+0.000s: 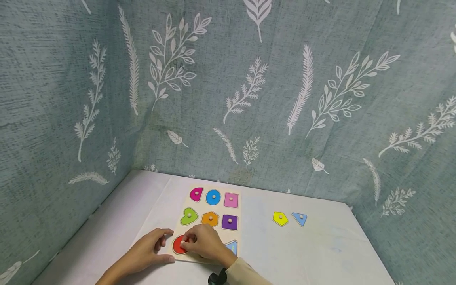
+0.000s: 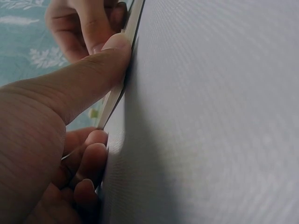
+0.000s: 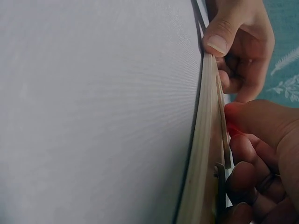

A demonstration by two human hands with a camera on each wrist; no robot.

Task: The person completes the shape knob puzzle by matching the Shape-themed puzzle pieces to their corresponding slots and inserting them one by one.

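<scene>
A wooden peg puzzle board (image 1: 218, 209) lies on the table. My right hand (image 1: 204, 242) pinches the knob of a red round piece (image 1: 177, 245) at the board's near left corner. In the right wrist view, the piece's thin edge shows just over the board's face. My left hand (image 1: 151, 250) grips that same corner, its thumb (image 2: 105, 60) against the near edge and its fingers by the left edge. A printed blue triangle recess (image 1: 232, 246) shows at the near right; the slot between is hidden under my right hand.
Several knobbed pieces sit in the board, including an orange hexagon (image 1: 210, 219), a green heart (image 1: 189, 216) and a purple square (image 1: 229, 222). A yellow pentagon (image 1: 280, 219) and a blue triangle (image 1: 300, 219) lie on the white table (image 1: 306, 253) to the right. Leaf-patterned cloth (image 1: 213, 99) stands behind.
</scene>
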